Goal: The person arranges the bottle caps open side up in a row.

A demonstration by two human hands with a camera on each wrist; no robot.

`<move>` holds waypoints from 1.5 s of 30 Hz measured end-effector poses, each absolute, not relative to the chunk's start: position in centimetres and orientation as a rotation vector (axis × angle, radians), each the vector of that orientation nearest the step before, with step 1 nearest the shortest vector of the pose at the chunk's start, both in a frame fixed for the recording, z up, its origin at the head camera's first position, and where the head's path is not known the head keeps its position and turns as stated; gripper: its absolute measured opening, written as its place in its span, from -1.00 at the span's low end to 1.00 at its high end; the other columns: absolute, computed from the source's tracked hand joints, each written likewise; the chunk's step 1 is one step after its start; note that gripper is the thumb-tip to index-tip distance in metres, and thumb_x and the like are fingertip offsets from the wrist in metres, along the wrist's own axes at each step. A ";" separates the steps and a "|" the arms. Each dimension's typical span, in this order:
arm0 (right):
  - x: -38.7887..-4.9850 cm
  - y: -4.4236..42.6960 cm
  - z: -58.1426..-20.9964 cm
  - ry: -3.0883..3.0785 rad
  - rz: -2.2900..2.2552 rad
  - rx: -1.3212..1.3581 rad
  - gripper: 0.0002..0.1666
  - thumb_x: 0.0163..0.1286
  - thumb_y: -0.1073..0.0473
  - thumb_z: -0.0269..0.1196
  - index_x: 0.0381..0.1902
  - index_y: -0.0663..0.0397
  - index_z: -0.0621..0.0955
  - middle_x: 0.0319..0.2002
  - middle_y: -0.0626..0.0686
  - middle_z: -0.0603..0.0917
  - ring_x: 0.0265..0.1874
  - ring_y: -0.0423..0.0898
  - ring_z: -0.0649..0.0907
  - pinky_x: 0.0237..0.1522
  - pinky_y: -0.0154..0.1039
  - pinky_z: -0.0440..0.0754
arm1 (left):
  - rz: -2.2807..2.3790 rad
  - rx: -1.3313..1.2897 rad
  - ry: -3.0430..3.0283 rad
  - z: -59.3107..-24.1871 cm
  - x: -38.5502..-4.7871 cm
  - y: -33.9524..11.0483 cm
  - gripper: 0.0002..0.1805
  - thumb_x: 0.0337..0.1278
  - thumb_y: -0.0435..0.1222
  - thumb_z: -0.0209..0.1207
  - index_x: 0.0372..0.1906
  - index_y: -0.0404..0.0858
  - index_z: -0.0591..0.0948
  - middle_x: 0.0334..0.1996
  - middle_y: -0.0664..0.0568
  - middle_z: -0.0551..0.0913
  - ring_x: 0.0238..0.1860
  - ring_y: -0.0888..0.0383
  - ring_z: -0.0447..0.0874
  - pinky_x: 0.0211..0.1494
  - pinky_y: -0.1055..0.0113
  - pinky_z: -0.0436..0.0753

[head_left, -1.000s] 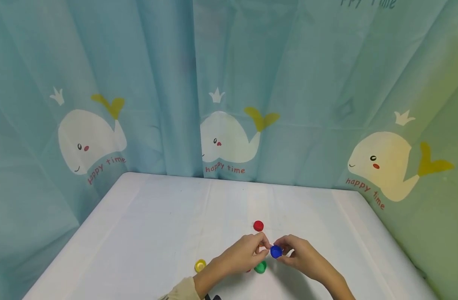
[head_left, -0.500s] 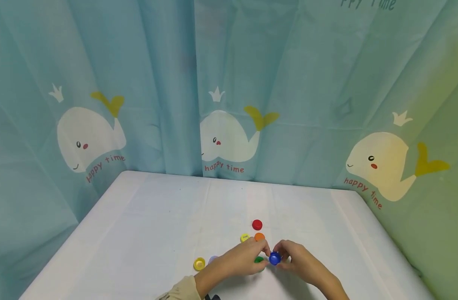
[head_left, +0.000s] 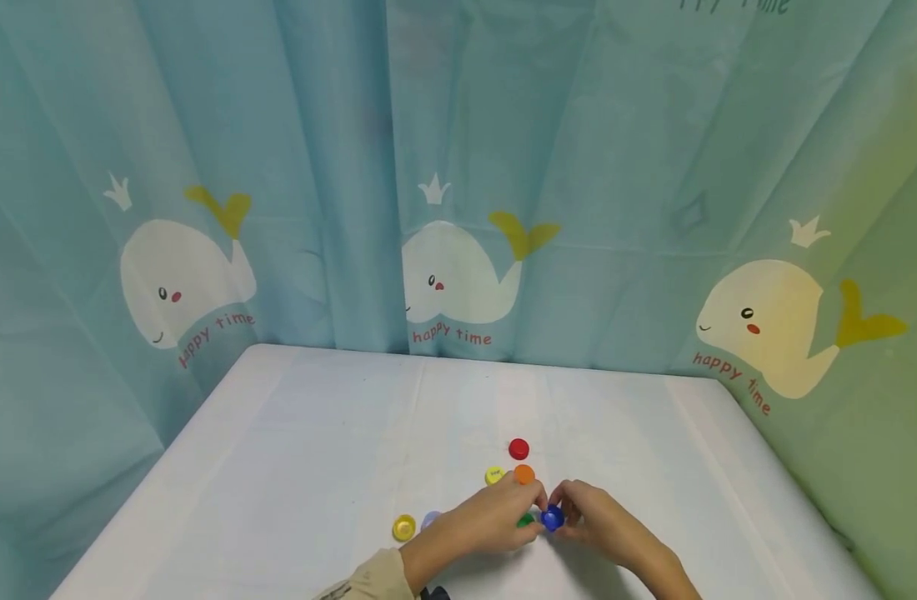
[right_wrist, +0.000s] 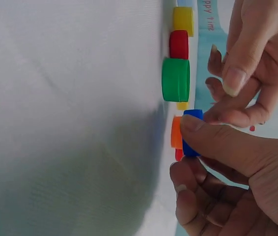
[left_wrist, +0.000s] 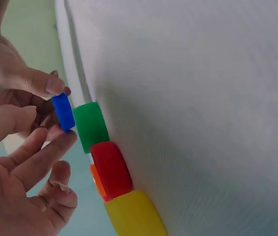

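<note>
Between the thumb and fingers of my right hand (head_left: pixel 601 518) is a blue bottle cap (head_left: pixel 552 518), pinched with its hollow side up. My left hand (head_left: pixel 496 517) is beside it, palm inward; a finger of it reaches the cap's edge in the left wrist view, while its thumb stays apart. Next to the blue cap is a green cap (left_wrist: pixel 91 127), partly hidden by my left hand in the head view. A red cap (left_wrist: pixel 112 169) and a yellow cap (left_wrist: pixel 136 214) continue the near row. Behind lie an orange cap (head_left: pixel 524 473), a light yellow cap (head_left: pixel 494 475) and another red cap (head_left: pixel 518 448).
A lavender cap (head_left: pixel 431 519) and a golden yellow cap (head_left: pixel 403 527) lie left of my left forearm. The white-covered table (head_left: pixel 316 433) ends at a blue-green curtain (head_left: pixel 616 167) with whale prints. Something dark (head_left: pixel 434 593) shows at the bottom edge.
Both hands have come slightly nearer and lower with the blue cap, which now sits beside the green one. The orange and light yellow caps have come into view behind my left hand.
</note>
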State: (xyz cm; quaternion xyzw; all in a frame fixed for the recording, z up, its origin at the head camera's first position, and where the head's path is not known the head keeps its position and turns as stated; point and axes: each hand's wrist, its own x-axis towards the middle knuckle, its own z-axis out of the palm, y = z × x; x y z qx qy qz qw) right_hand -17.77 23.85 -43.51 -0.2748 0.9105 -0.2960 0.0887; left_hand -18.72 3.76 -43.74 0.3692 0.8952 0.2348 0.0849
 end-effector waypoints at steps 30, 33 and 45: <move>-17.5 23.3 -44.5 2.744 -0.794 -0.768 -0.61 -0.05 0.31 0.47 -0.27 0.15 0.53 -0.44 -0.11 0.49 -0.48 -0.28 0.46 -0.42 -0.34 0.49 | 0.453 1.228 2.742 -44.1 -18.4 3.6 -0.55 0.21 -0.05 0.17 0.17 -0.05 0.44 -0.30 0.30 0.55 -0.29 0.31 0.36 -0.25 0.47 0.41; -17.6 23.4 -44.3 2.718 -0.815 -0.768 -0.58 -0.05 0.27 0.48 -0.24 0.17 0.54 -0.44 -0.11 0.48 -0.48 -0.27 0.45 -0.43 -0.33 0.48 | 0.484 1.198 2.753 -43.6 -18.8 3.3 -0.56 0.18 -0.10 0.20 0.15 -0.08 0.49 -0.26 0.28 0.58 -0.27 0.28 0.37 -0.26 0.47 0.42; -19.6 22.5 -42.3 2.806 -0.793 -0.741 -0.70 0.13 0.18 0.39 -0.20 0.21 0.62 -0.36 -0.08 0.60 -0.42 -0.15 0.55 -0.36 -0.28 0.57 | 0.601 0.851 2.903 -41.1 -21.3 0.3 -0.71 0.10 -0.17 0.30 -0.04 -0.07 0.66 -0.16 0.17 0.67 -0.25 0.21 0.47 -0.17 0.37 0.49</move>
